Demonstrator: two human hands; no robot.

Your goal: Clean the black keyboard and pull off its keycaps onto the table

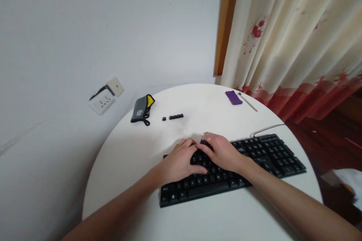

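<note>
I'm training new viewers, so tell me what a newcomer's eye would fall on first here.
Probably the black keyboard on the white table, with the person's left grip and right grip over its left half. Next come the small black pieces, like keycaps, beyond the keyboard and right of a grey and yellow item. The cream curtain with red flowers also stands out at upper right.
</note>
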